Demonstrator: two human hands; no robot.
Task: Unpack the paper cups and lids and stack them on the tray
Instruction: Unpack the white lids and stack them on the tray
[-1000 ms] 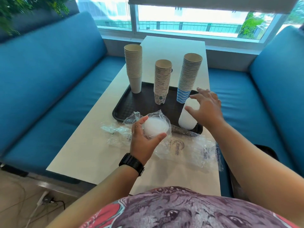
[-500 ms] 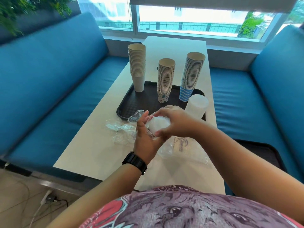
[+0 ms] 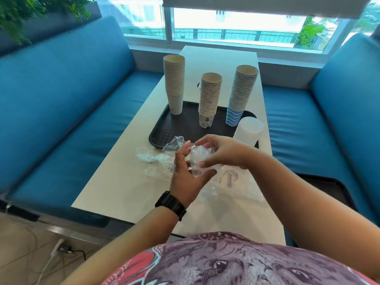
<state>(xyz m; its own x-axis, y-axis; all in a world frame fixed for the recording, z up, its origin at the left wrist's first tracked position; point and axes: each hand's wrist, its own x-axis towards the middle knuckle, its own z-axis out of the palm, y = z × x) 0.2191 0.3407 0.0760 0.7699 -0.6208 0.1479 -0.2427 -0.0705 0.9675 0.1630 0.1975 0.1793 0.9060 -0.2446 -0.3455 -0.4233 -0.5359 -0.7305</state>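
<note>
Three cup stacks stand on the black tray (image 3: 185, 128): a plain beige stack (image 3: 174, 83) at the left, a tree-print stack (image 3: 209, 99) in the middle, a blue-striped stack (image 3: 242, 94) at the right. A stack of white lids (image 3: 248, 130) sits at the tray's near right corner. In front of the tray, my left hand (image 3: 185, 175) holds a bagged pack of lids (image 3: 198, 161) from below. My right hand (image 3: 222, 153) pinches the pack's plastic wrap from above.
Empty clear plastic bags (image 3: 158, 161) lie on the white table (image 3: 123, 192) around my hands. Blue sofas flank the table on both sides. A second dark tray (image 3: 329, 188) lies on the right sofa seat.
My right hand left the white lid stack on the tray and came over to the bagged lids in my left hand, now pulling at the wrap.
</note>
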